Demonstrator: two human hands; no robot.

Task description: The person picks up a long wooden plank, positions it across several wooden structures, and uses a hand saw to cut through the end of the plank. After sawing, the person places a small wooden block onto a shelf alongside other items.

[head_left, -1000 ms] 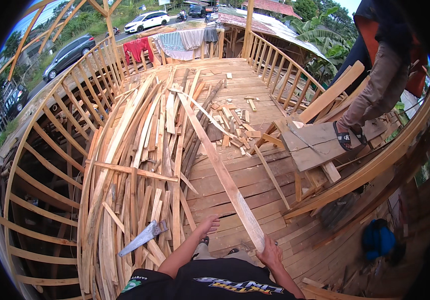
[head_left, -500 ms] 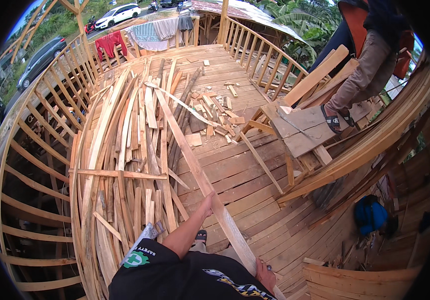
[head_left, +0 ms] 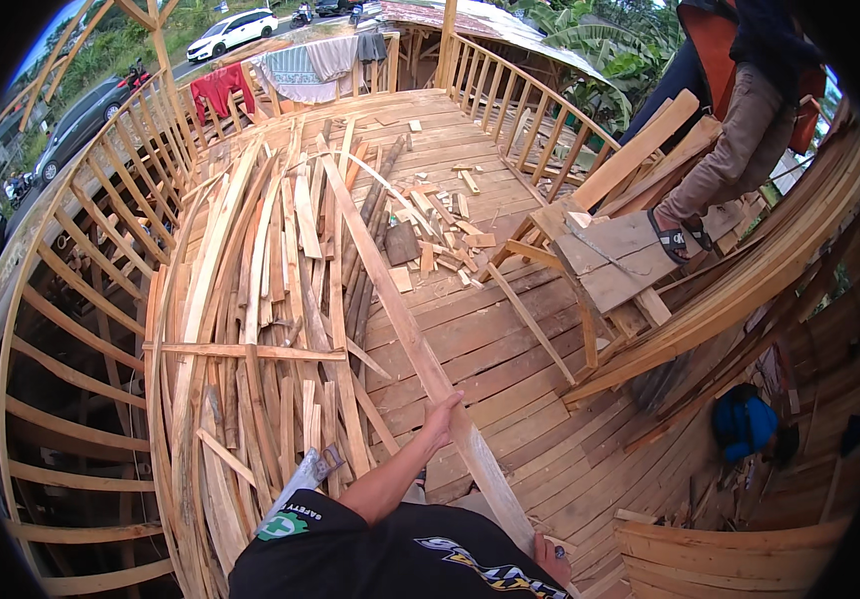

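At lower centre, the left hand (head_left: pixel 440 421) is wrapped around a long, pale-brown wooden plank (head_left: pixel 397 311); below, the right hand (head_left: pixel 552 561) touches it (how closed, I cannot tell).

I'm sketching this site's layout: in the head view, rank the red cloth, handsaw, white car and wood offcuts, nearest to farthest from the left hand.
1. Handsaw: just left of the left hand.
2. Wood offcuts: ahead, mid-picture.
3. Red cloth: farther ahead, upper left.
4. White car: beyond the red cloth.
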